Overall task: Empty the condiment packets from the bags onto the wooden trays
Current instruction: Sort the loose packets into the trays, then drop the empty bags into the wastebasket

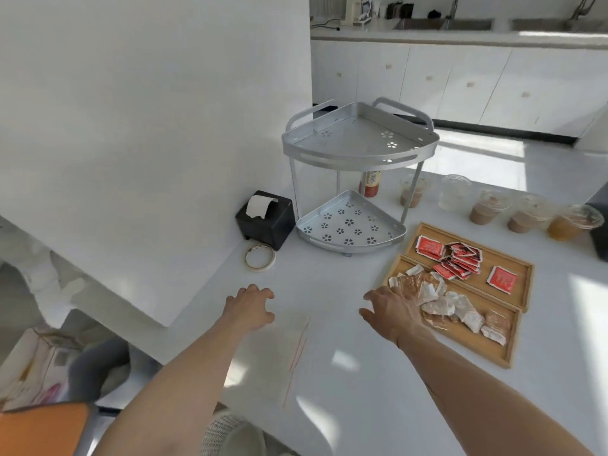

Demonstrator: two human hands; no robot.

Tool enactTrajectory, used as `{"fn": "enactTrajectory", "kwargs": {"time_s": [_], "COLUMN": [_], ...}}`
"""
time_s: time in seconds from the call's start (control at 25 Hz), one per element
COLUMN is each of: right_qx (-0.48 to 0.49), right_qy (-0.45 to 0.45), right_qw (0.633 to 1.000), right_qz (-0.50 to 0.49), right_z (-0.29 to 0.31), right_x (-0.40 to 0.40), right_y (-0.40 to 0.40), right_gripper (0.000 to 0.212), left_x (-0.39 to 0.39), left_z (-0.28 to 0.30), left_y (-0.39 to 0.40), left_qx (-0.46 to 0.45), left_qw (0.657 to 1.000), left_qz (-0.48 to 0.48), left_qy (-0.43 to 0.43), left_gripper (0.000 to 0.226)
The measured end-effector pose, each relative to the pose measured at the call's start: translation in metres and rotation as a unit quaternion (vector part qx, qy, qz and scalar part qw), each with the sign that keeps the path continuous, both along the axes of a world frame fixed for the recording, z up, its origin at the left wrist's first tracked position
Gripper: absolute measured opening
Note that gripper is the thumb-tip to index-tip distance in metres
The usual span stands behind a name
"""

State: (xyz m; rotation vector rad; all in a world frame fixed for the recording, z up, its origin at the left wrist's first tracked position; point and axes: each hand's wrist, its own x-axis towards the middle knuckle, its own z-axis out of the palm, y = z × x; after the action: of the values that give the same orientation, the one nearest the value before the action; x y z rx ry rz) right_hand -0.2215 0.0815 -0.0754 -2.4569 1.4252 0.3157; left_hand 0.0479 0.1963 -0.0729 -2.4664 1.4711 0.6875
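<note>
Two wooden trays lie side by side on the white counter at the right. The far tray holds several red packets. The near tray holds several pale brown packets. A clear plastic bag with a red seal strip lies flat on the counter between my arms. My left hand hovers at the bag's far left corner with fingers loosely curled, holding nothing. At the near tray's left end my right hand reaches out, fingers spread, touching the pale packets.
A two-tier metal corner rack stands behind the trays, with a black tissue box and a tape roll to its left. Several lidded cups line the counter's far right. A white wall block borders the left.
</note>
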Motion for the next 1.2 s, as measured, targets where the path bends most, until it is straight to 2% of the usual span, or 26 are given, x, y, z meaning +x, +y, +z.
{"fn": "enactTrajectory", "kwargs": {"time_s": [0.32, 0.56, 0.8, 0.88, 1.04, 1.12, 1.2], "right_qx": [0.077, 0.106, 0.091, 0.081, 0.086, 0.077, 0.053], "right_qy": [0.018, 0.034, 0.062, 0.061, 0.059, 0.062, 0.071], "right_qw": [0.996, 0.993, 0.994, 0.995, 0.994, 0.995, 0.996], "right_qz": [0.048, 0.039, 0.003, -0.004, -0.023, -0.022, -0.018], "right_z": [-0.008, -0.024, -0.047, -0.052, -0.057, -0.058, -0.056], "right_x": [0.093, 0.139, 0.162, 0.164, 0.162, 0.161, 0.158], "right_y": [0.032, 0.047, 0.057, 0.059, 0.056, 0.052, 0.05], "right_gripper": [0.059, 0.074, 0.059, 0.062, 0.067, 0.058, 0.037], "left_x": [0.073, 0.101, 0.097, 0.098, 0.102, 0.104, 0.105], "left_z": [-0.012, -0.02, -0.042, -0.048, -0.058, -0.061, -0.063], "left_y": [0.055, 0.079, 0.082, 0.08, 0.079, 0.077, 0.075], "left_qx": [0.02, 0.093, 0.076, 0.064, 0.056, 0.051, 0.049], "left_qw": [0.998, 0.985, 0.982, 0.977, 0.969, 0.963, 0.963], "left_qz": [0.052, 0.115, 0.147, 0.162, 0.183, 0.194, 0.185], "left_qy": [0.016, 0.087, 0.094, 0.125, 0.159, 0.179, 0.188], "left_gripper": [0.063, 0.078, 0.054, 0.043, 0.038, 0.034, 0.027]}}
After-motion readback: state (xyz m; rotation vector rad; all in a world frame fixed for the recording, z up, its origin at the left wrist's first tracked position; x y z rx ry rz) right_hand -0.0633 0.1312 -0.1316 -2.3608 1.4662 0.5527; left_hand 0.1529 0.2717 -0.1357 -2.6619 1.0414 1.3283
